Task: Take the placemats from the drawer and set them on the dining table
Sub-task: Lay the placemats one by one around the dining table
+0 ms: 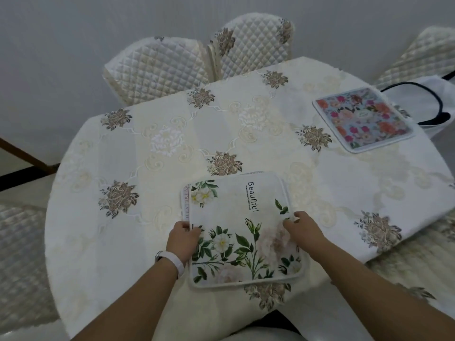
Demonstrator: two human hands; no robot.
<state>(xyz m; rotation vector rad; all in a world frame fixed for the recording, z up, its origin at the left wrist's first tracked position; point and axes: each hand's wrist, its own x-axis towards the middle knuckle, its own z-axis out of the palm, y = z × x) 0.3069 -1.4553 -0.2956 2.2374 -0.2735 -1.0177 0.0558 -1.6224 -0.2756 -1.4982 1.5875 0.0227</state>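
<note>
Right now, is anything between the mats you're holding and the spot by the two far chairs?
No, nothing visible. The left hand and right hand hold the stack of placemats; only tablecloth lies between it and the far chairs. The colourful placemat sits aside, right.

I log the tablecloth [123,242] as cream-white, with pale tone-on-tone scrollwork and scattered taupe-brown embroidered flowers. Next, the near placemat [236,217]: white ground, green leaves, white blossoms with yellow centres, faint blush-pink blooms, black lettering, off-white border. Under it, at its left edge, I see a second mat [185,205] showing a pale strip with brownish-pink letters. Then the far-right placemat [363,119]: pale blue ground crowded with pink, orange and magenta flowers, white border. On the far side, the chair covers [157,65]: cream, diamond-quilted, with taupe floral patches. At far right, the bag [423,94]: white with dark piping. At near left, the wristband [176,260]: plain white. Behind, the wall [73,33]: flat pale grey.
</note>
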